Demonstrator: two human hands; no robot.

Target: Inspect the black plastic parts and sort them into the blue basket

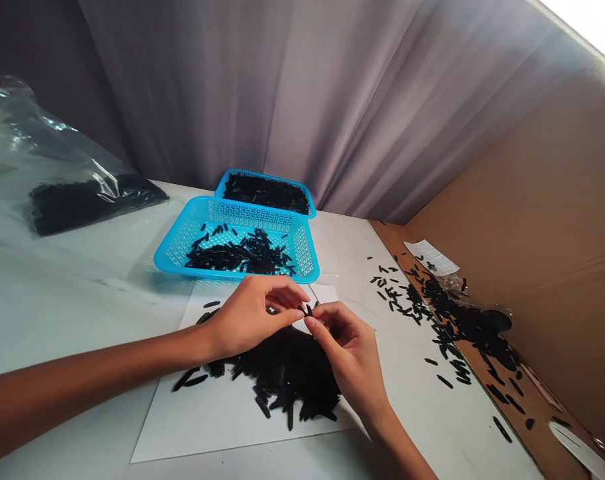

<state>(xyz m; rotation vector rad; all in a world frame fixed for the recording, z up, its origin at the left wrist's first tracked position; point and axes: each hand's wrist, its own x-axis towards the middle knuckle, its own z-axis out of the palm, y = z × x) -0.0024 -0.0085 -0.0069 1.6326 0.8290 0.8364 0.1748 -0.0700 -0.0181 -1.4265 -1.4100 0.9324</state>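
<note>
My left hand and my right hand meet above a heap of small black plastic strips lying on a white sheet. Both hands pinch one small black piece between their fingertips. The fingers of each hand are curled and pressed together. The heap lies directly beneath and in front of my wrists.
A blue mesh basket with several black strips stands behind the sheet; a second blue basket full of strips is behind it. A clear bag of black parts lies far left. Scattered strips run along a cardboard wall at right.
</note>
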